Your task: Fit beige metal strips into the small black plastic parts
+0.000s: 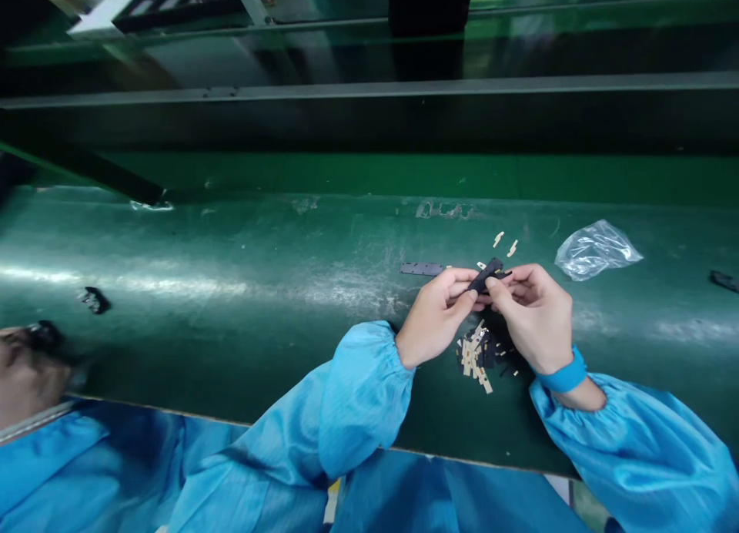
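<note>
Between my two hands is a small black elongated plastic part (483, 276), tilted up to the right. My left hand (442, 310) pinches its lower left end with thumb and fingers. On its right side, my right hand (534, 310) has its thumb and fingertips closed on the same part; a thin dark piece shows by those fingertips, its kind too small to tell. Below my hands lies a pile of small beige and black pieces (476, 356). A flat dark strip (421, 269) rests just beyond my left hand. Two loose beige pieces (512, 248) lie past my fingers.
A crumpled clear plastic bag (597, 249) lies to the right on the green table (259, 348). Another dark part (723, 280) is at the far right edge. On the left, a co-worker's hand (28, 375) is near a small black part (94, 300). A raised rail (346, 91) runs behind.
</note>
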Demonstrator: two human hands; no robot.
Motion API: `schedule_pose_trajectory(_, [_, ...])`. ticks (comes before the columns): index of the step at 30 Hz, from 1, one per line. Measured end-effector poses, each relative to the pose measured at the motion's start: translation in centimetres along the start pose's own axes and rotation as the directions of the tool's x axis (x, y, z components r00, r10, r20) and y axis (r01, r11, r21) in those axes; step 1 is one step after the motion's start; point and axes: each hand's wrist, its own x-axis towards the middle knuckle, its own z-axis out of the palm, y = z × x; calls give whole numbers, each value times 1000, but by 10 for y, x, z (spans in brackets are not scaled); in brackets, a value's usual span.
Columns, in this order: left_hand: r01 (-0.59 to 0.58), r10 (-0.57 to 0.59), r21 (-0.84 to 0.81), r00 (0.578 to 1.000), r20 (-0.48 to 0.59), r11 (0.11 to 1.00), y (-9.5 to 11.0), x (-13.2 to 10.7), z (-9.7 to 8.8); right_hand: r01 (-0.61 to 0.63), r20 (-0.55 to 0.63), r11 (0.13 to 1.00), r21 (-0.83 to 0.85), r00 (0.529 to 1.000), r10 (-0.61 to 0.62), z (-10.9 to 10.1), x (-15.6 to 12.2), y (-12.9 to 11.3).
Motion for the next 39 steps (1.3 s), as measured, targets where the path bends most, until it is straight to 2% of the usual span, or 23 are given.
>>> schedule_pose_trajectory(5, [-9,9,23,1000,-12,1000,1,0,0,49,33,997,-65,998,-47,-2,0,3])
schedule_pose_trajectory(10, [0,1,30,1000,-31,1000,0,1,-1,154,51,950,-270,988,-145,-5,4,3])
schedule_pose_trajectory(12, [5,-4,28,999,-42,1000,0,1,-1,159,33,941,-298,987,-157,-6,5,3])
schedule_pose_trajectory(15, [15,-14,30,999,-51,999,0,1,-1,136,43,968,-213,991,-130,-7,6,5])
schedule_pose_trajectory(20, [48,-42,69,996,-81,996,2,0,-2,104,137,994,-33,986,-98,-7,6,3])
schedule_pose_trajectory(25, [24,-16,81,995,-101,996,1,2,-3,80,164,996,29,983,-84,-8,5,-2])
schedule_pose_trajectory(28, [22,-11,102,994,-113,995,-2,2,-4,149,151,989,-23,978,-144,-8,4,2])
schedule_pose_trajectory(34, [1,45,254,983,-175,967,-11,1,-4,309,88,916,-254,951,-296,-7,1,3])
schedule_pose_trajectory(39, [4,39,217,980,-194,976,-11,2,-3,416,122,851,-321,909,-398,-5,-4,-3])
